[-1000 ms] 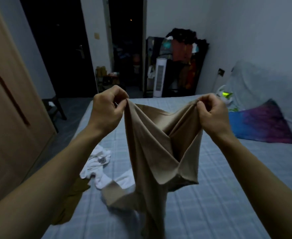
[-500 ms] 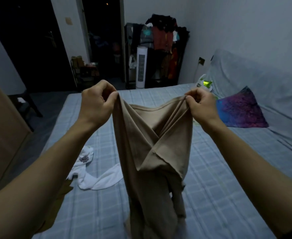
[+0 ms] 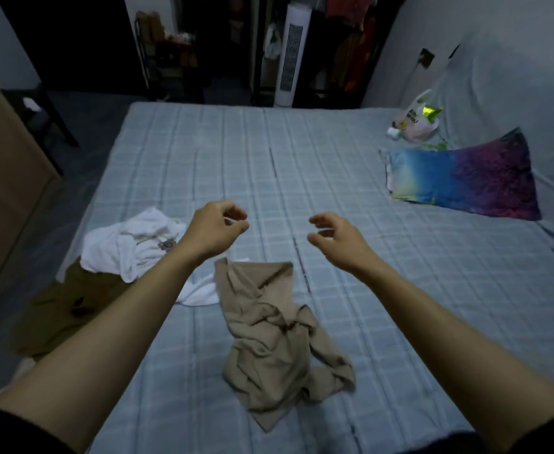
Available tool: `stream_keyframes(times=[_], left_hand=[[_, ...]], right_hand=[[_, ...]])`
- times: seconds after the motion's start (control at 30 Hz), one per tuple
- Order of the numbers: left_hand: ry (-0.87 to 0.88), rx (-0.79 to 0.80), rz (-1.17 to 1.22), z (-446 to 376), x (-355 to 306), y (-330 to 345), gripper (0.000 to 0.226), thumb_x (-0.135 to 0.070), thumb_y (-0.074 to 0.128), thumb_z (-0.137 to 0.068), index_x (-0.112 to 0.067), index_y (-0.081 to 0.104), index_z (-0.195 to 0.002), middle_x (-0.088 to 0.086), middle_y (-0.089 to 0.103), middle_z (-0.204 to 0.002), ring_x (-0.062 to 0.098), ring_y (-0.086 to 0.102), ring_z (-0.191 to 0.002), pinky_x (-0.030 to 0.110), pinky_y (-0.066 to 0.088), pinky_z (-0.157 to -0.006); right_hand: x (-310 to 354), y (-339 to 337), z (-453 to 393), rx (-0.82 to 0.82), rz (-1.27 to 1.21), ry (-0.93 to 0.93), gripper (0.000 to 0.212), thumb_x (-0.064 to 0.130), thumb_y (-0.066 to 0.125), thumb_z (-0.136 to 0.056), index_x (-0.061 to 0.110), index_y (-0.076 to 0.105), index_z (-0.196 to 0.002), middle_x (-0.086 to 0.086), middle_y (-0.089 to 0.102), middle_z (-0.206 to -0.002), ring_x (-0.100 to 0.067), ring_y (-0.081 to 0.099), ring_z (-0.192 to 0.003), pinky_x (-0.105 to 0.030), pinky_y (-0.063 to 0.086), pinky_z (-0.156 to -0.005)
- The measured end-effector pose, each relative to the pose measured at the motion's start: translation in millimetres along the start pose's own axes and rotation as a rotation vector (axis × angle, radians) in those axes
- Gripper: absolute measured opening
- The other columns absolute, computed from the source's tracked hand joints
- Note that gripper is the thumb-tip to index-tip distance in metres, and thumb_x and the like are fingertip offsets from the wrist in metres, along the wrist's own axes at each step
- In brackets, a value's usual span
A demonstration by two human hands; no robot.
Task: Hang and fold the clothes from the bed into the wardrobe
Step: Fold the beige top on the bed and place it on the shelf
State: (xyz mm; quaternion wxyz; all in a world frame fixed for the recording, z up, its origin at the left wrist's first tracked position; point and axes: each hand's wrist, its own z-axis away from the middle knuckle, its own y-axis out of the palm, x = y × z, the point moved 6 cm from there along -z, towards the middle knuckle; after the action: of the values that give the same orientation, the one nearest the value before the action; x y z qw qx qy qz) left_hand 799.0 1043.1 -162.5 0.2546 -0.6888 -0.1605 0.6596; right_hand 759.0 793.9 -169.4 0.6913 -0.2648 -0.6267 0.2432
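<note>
Both hands, left hand and right hand, are held empty, fingers relaxed; soft, light beige garment is best pinched at far hem.

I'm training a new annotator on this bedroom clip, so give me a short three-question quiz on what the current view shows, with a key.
1. True or false: the left hand grips the beige garment.
2. Which garment lies nearest the left edge of the bed? A) the white garment B) the olive-brown garment C) the beige garment
3. Fill in: the colourful pillow lies on the person's ____ side of the bed.

Key:
1. False; both it and the right hand hold nothing, fingers loosely curled, above the crumpled beige garment on the bed.
2. B
3. right
</note>
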Motion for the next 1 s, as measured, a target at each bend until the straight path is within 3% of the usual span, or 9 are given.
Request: stream_keyframes(times=[0.17, 0.27, 0.47, 0.57, 0.67, 0.83, 0.9, 1.0], left_hand=[[-0.139, 0.066, -0.03, 15, 64, 39, 0.01, -0.018, 0.071, -0.087, -0.014, 0.071, -0.096, 0.001, 0.072, -0.092, 0.015, 0.067, -0.087, 0.03, 0.053, -0.076], [-0.24, 0.108, -0.058, 31, 95, 79, 0.007, -0.019, 0.071, -0.087, -0.016, 0.07, -0.093, -0.003, 0.071, -0.09, 0.013, 0.066, -0.085, 0.026, 0.047, -0.073], [-0.381, 0.153, -0.137, 63, 144, 157, 0.01, -0.017, 0.072, -0.084, -0.013, 0.071, -0.093, -0.001, 0.07, -0.09, 0.014, 0.065, -0.084, 0.021, 0.044, -0.074], [-0.418, 0.153, -0.171, 80, 167, 189, 0.008, -0.016, 0.071, -0.083, -0.015, 0.07, -0.09, 0.0, 0.069, -0.087, 0.015, 0.064, -0.082, 0.022, 0.045, -0.073], [-0.39, 0.211, -0.232, 95, 184, 223, 0.009, -0.018, 0.066, -0.083, -0.011, 0.068, -0.089, 0.003, 0.067, -0.087, 0.018, 0.061, -0.081, 0.026, 0.045, -0.071], [-0.345, 0.341, -0.244, 127, 204, 272, 0.016, -0.029, 0.057, -0.081, -0.015, 0.064, -0.086, 0.001, 0.063, -0.082, 0.02, 0.057, -0.083, 0.031, 0.045, -0.07], [-0.305, 0.403, -0.273, 143, 215, 293, 0.024, -0.033, 0.052, -0.081, -0.015, 0.064, -0.09, 0.004, 0.065, -0.088, 0.023, 0.06, -0.086, 0.032, 0.045, -0.071], [-0.245, 0.519, -0.381, 171, 232, 323, 0.03, -0.037, 0.053, -0.082, -0.016, 0.061, -0.101, 0.007, 0.062, -0.101, 0.025, 0.058, -0.095, 0.032, 0.045, -0.076]], right_hand=[[-70, 35, 11, 0.095, -0.024, 0.143, 0.035, 0.027, 0.061, -0.095, 0.015, 0.058, -0.128, -0.004, 0.058, -0.126, -0.015, 0.057, -0.106, -0.03, 0.047, -0.081], [-118, 57, 13, 0.165, -0.015, 0.199, 0.033, 0.026, 0.061, -0.095, 0.014, 0.059, -0.126, -0.004, 0.06, -0.125, -0.017, 0.059, -0.107, -0.033, 0.05, -0.086], [-195, 102, 19, 0.338, 0.033, 0.185, 0.028, 0.016, 0.061, -0.093, 0.01, 0.06, -0.12, -0.007, 0.064, -0.115, -0.018, 0.061, -0.099, -0.023, 0.043, -0.08], [-223, 122, 25, 0.404, 0.052, 0.159, 0.03, 0.014, 0.06, -0.093, 0.01, 0.057, -0.122, -0.001, 0.059, -0.105, -0.02, 0.06, -0.095, -0.024, 0.044, -0.079], [-247, 141, 36, 0.47, 0.087, 0.119, 0.032, 0.011, 0.06, -0.091, 0.01, 0.058, -0.122, 0.0, 0.061, -0.104, -0.016, 0.058, -0.09, -0.023, 0.043, -0.076], [-288, 185, 76, 0.655, 0.206, 0.053, 0.036, 0.024, 0.06, -0.086, 0.014, 0.06, -0.12, -0.007, 0.063, -0.117, -0.02, 0.06, -0.102, -0.033, 0.049, -0.092], [-297, 204, 93, 0.693, 0.235, 0.003, 0.044, 0.037, 0.049, -0.079, 0.016, 0.063, -0.115, -0.005, 0.064, -0.114, -0.02, 0.06, -0.103, -0.036, 0.05, -0.091], [-307, 232, 116, 0.72, 0.305, -0.068, 0.044, 0.031, 0.053, -0.078, 0.02, 0.063, -0.119, -0.004, 0.062, -0.12, -0.025, 0.06, -0.104, -0.036, 0.05, -0.088]])
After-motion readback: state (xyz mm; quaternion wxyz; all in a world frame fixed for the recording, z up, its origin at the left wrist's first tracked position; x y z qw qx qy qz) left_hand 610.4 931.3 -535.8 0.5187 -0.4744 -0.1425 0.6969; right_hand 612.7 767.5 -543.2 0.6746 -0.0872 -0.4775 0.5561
